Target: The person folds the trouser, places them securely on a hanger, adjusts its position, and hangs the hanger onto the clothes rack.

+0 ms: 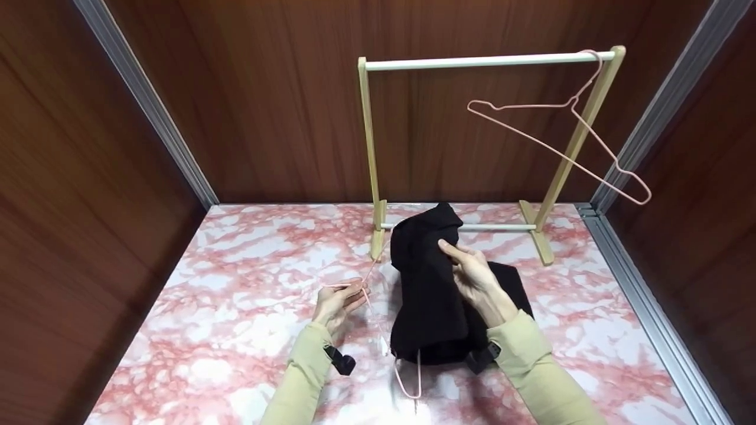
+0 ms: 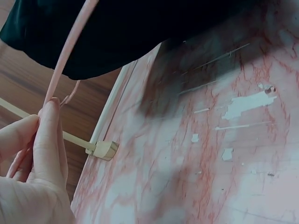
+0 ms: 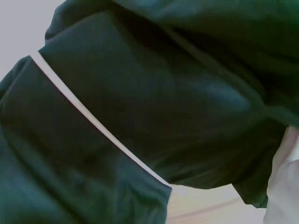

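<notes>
A pink wire hanger [image 2: 65,53] is pinched between the thumb and fingers of my left hand [image 1: 339,304], close to its hook. Over the hanger drapes a black garment [image 1: 428,295]; one rounded end of the wire pokes out below its near edge. My right hand [image 1: 477,280] grips the garment's right side, thumb on top of the cloth and the other fingers largely hidden behind it. Seen from the right wrist, a straight hanger bar [image 3: 93,120] runs across the dark cloth. What kind of garment it is, I cannot tell.
Behind the garment stands a small rack with a white top rail [image 1: 490,61] and wooden legs. A second pink hanger [image 1: 520,107] hangs at the rail's right end. Wood-grain panels [image 1: 283,118] enclose the red-and-white marbled table [image 1: 236,342] at the back and sides.
</notes>
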`<action>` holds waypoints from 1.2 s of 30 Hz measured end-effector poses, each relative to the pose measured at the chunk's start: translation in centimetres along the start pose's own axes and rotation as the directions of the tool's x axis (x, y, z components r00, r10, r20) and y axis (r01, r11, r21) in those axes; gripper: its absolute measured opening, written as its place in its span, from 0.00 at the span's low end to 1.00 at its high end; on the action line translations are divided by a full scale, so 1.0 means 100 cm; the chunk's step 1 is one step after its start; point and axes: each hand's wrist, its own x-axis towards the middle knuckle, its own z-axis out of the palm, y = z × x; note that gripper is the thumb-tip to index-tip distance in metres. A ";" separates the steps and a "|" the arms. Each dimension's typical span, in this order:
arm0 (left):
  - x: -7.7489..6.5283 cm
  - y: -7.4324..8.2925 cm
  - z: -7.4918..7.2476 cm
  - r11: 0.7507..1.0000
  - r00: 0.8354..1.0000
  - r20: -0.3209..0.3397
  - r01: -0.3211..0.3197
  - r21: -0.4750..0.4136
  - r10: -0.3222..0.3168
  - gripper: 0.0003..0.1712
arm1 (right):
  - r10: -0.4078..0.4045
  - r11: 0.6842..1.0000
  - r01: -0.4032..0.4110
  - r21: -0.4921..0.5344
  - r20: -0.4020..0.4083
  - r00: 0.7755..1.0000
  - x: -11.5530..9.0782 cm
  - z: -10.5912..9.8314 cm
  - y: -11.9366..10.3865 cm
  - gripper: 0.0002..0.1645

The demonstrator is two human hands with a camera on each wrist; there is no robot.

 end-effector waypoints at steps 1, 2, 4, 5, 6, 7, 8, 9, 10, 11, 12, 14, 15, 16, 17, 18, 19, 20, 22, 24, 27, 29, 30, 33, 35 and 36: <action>0.000 0.000 -0.001 1.000 1.000 -0.003 0.000 -0.003 0.000 0.20 | 0.000 1.000 0.000 -0.001 0.003 1.000 -0.001 -0.002 -0.001 0.09; 0.000 0.000 -0.002 1.000 1.000 0.000 -0.005 -0.004 0.005 0.20 | -0.002 1.000 0.002 0.000 0.001 1.000 -0.002 -0.003 -0.002 0.08; 0.000 0.000 -0.003 1.000 1.000 -0.003 -0.015 -0.002 0.015 0.19 | -0.004 1.000 0.004 -0.004 0.006 1.000 -0.003 -0.007 -0.005 0.08; 0.000 -0.001 -0.003 1.000 1.000 -0.004 -0.020 0.000 0.020 0.19 | -0.005 1.000 0.005 -0.008 0.008 1.000 -0.004 -0.009 -0.006 0.09; 0.000 -0.001 -0.004 1.000 1.000 -0.008 -0.023 -0.002 0.023 0.19 | -0.006 1.000 0.006 -0.013 0.007 1.000 -0.004 -0.011 -0.007 0.10; 0.000 -0.001 -0.004 1.000 1.000 -0.013 -0.026 -0.002 0.026 0.19 | -0.005 1.000 0.005 -0.020 0.011 1.000 -0.005 -0.013 -0.009 0.11; 0.000 -0.001 -0.005 1.000 0.999 -0.019 -0.029 0.000 0.029 0.19 | -0.005 1.000 0.005 -0.026 0.014 1.000 -0.005 -0.015 -0.010 0.11; 0.001 -0.001 -0.005 1.000 0.999 -0.029 -0.030 0.001 0.030 0.18 | -0.001 0.999 0.002 -0.033 0.021 1.000 -0.006 -0.017 -0.011 0.12; 0.001 -0.002 -0.005 0.999 0.999 -0.030 -0.032 -0.001 0.032 0.19 | -0.002 0.999 0.002 -0.038 0.020 1.000 -0.006 -0.019 -0.012 0.13; 0.001 -0.002 -0.005 1.000 0.999 -0.037 -0.030 -0.004 0.030 0.18 | -0.003 0.999 0.003 -0.041 0.016 1.000 -0.006 -0.021 -0.013 0.13; 0.002 -0.002 -0.005 1.000 0.999 -0.041 -0.029 -0.006 0.029 0.18 | -0.003 0.999 0.004 -0.046 0.014 1.000 -0.006 -0.023 -0.014 0.13; 0.002 -0.002 -0.005 1.000 0.998 -0.050 -0.028 -0.011 0.027 0.17 | -0.010 0.998 0.010 -0.058 0.008 1.000 -0.006 -0.027 -0.017 0.13; 0.002 -0.002 -0.006 1.000 0.998 -0.054 -0.028 -0.014 0.027 0.16 | -0.013 0.998 0.014 -0.066 0.005 1.000 -0.006 -0.030 -0.018 0.13; 0.003 -0.002 -0.006 0.999 0.998 -0.059 -0.029 -0.016 0.028 0.16 | -0.019 0.997 0.019 -0.074 0.001 1.000 -0.005 -0.033 -0.018 0.13; 0.003 -0.002 -0.006 0.999 0.997 -0.068 -0.029 -0.016 0.028 0.15 | -0.022 0.996 0.022 -0.086 0.002 1.000 -0.005 -0.037 -0.019 0.13; 0.003 -0.002 -0.006 0.999 0.997 -0.074 -0.030 -0.020 0.029 0.15 | -0.024 0.995 0.025 -0.097 0.009 1.000 -0.005 -0.042 -0.020 0.13; 0.003 -0.002 -0.006 0.999 0.997 -0.076 -0.032 -0.023 0.030 0.16 | -0.025 0.994 0.026 -0.108 0.012 1.000 -0.005 -0.047 -0.022 0.14; 0.003 -0.002 -0.007 0.999 0.996 -0.079 -0.032 -0.027 0.030 0.17 | -0.023 0.993 0.025 -0.119 0.018 1.000 -0.004 -0.053 -0.022 0.14; 0.003 -0.002 -0.007 0.999 0.996 -0.085 -0.031 -0.031 0.028 0.18 | -0.018 0.989 0.022 -0.149 0.028 0.999 -0.004 -0.065 -0.024 0.14; 0.003 -0.002 -0.008 0.999 0.996 -0.089 -0.026 -0.034 0.023 0.19 | -0.010 0.983 0.015 -0.181 0.032 0.999 -0.003 -0.077 -0.025 0.15; 0.003 -0.002 -0.009 0.999 0.995 -0.094 -0.024 -0.026 0.021 0.20 | -0.002 0.970 0.010 -0.243 0.031 1.000 -0.001 -0.094 -0.026 0.16; 0.004 -0.003 -0.009 1.000 0.995 -0.098 -0.023 -0.020 0.021 0.21 | -0.003 0.959 0.010 -0.283 0.027 1.000 0.000 -0.102 -0.025 0.15; 0.004 -0.003 -0.008 1.000 0.995 -0.099 -0.024 -0.017 0.022 0.21 | -0.004 0.952 0.012 -0.306 0.026 1.000 0.001 -0.107 -0.025 0.14; 0.004 -0.004 -0.008 1.000 0.994 -0.109 -0.028 -0.007 0.027 0.19 | -0.023 0.929 0.027 -0.370 0.016 1.000 0.003 -0.118 -0.021 0.11; 0.004 -0.005 -0.007 0.999 0.994 -0.103 -0.035 -0.003 0.034 0.18 | -0.040 0.915 0.039 -0.400 0.005 0.999 0.004 -0.125 -0.017 0.09; 0.004 -0.005 -0.007 0.999 0.994 -0.101 -0.035 0.000 0.035 0.18 | -0.048 0.908 0.042 -0.416 -0.004 0.999 0.005 -0.129 -0.015 0.08</action>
